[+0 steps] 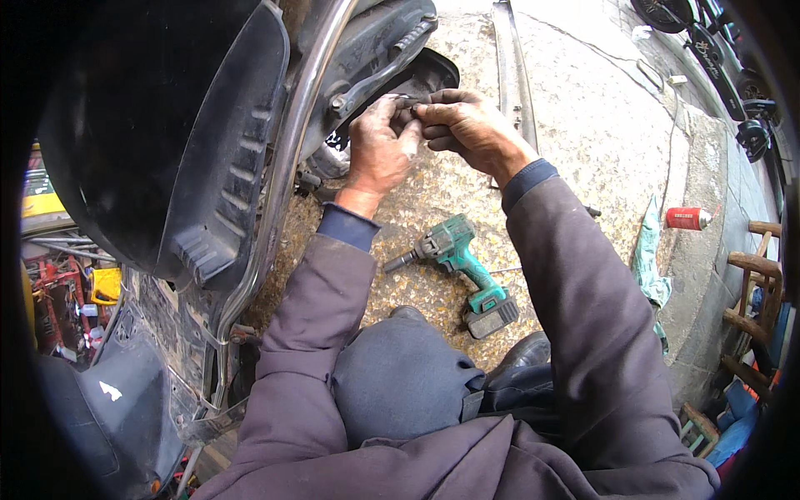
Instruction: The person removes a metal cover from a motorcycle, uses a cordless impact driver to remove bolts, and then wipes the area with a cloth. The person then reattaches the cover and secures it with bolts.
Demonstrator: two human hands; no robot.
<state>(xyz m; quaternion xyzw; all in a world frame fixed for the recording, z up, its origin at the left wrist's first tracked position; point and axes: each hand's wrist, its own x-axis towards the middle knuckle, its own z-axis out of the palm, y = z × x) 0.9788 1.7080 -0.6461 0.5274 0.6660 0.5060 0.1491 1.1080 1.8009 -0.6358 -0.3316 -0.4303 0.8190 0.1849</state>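
My left hand [381, 148] and my right hand [472, 127] meet in front of the dark underside of a vehicle, fingertips pinched close together. Between them is a small dark piece, too small and too much covered by the fingers to name. Just left of my left hand runs a black metal arm with a bolt [337, 102] on the vehicle. A bent chrome tube [293, 137] curves down beside a ribbed black plastic fender [229, 158]. Below my hands, a green cordless impact wrench [457, 250] with a socket on its nose lies on the ground.
A long metal strip [517, 75] lies on the ground ahead. To the right are a green rag [650, 258], a red can [687, 218] and a wooden stool [754, 271]. Red and yellow tools [71, 296] crowd the left side. Parked scooters [717, 67] stand at the far right.
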